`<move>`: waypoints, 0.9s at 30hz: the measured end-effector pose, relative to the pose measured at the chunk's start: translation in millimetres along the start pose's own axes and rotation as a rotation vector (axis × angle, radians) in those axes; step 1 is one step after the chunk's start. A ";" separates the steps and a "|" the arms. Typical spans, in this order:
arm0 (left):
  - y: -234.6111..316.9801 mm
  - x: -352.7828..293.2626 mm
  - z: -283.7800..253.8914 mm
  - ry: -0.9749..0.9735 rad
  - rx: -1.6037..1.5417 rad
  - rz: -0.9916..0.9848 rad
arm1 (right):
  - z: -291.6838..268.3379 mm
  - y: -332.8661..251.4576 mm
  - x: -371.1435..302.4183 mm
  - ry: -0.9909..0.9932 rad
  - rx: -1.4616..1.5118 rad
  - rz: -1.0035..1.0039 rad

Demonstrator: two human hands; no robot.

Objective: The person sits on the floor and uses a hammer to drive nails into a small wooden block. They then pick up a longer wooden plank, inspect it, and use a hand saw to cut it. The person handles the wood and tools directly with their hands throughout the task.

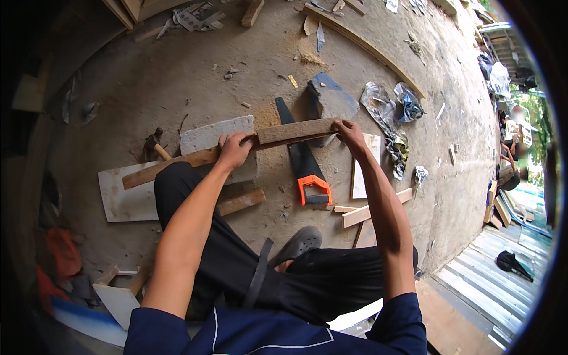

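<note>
Daylit floor (195, 89) | glare upper right | dim left | bent edges, black rim

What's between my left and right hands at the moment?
In the head view, a brown wooden piece spans the stretch from the left hand to the right hand; the saw passes behind it.

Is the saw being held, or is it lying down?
Lying down: the saw is flat on the floor, its orange handle free; the left hand and right hand hold wood.
</note>
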State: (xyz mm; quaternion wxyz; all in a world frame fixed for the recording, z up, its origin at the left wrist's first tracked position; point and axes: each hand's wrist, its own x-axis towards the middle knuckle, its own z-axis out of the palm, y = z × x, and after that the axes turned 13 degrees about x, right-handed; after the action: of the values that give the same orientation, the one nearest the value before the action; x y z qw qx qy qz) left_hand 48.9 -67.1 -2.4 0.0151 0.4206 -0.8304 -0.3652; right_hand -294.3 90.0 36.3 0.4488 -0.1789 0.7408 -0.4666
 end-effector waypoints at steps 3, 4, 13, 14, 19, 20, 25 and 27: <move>4.8 0.7 0.7 0.014 0.014 -0.018 | 1.4 3.1 -2.0 0.054 -0.165 -0.069; 7.9 3.0 -0.5 -0.006 0.027 -0.024 | -2.1 4.7 -0.8 0.052 -0.158 -0.074; 11.6 5.1 -0.5 0.007 0.079 -0.044 | -12.3 0.5 -0.3 -0.052 0.071 0.015; 14.0 4.5 0.3 0.000 0.081 -0.056 | -15.6 0.0 0.2 -0.024 0.046 0.040; 13.6 5.2 -2.0 0.000 0.066 -0.071 | -15.3 -8.6 3.9 -0.009 -0.042 0.095; 11.9 5.0 -2.3 -0.002 0.065 -0.083 | -16.1 -8.9 4.1 -0.025 -0.051 0.091; 13.1 5.8 -3.2 -0.001 0.046 -0.109 | -23.5 7.2 6.6 -0.038 -0.010 -0.035; 8.7 7.9 0.5 0.001 -0.005 -0.097 | -24.7 7.3 7.3 -0.057 -0.001 -0.028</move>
State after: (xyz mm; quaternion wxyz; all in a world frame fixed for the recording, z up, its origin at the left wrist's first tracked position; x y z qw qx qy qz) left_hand 37.6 -69.1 0.4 -0.0012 0.4603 -0.8083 -0.3672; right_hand -317.6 101.7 30.4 0.4630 -0.2029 0.7254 -0.4672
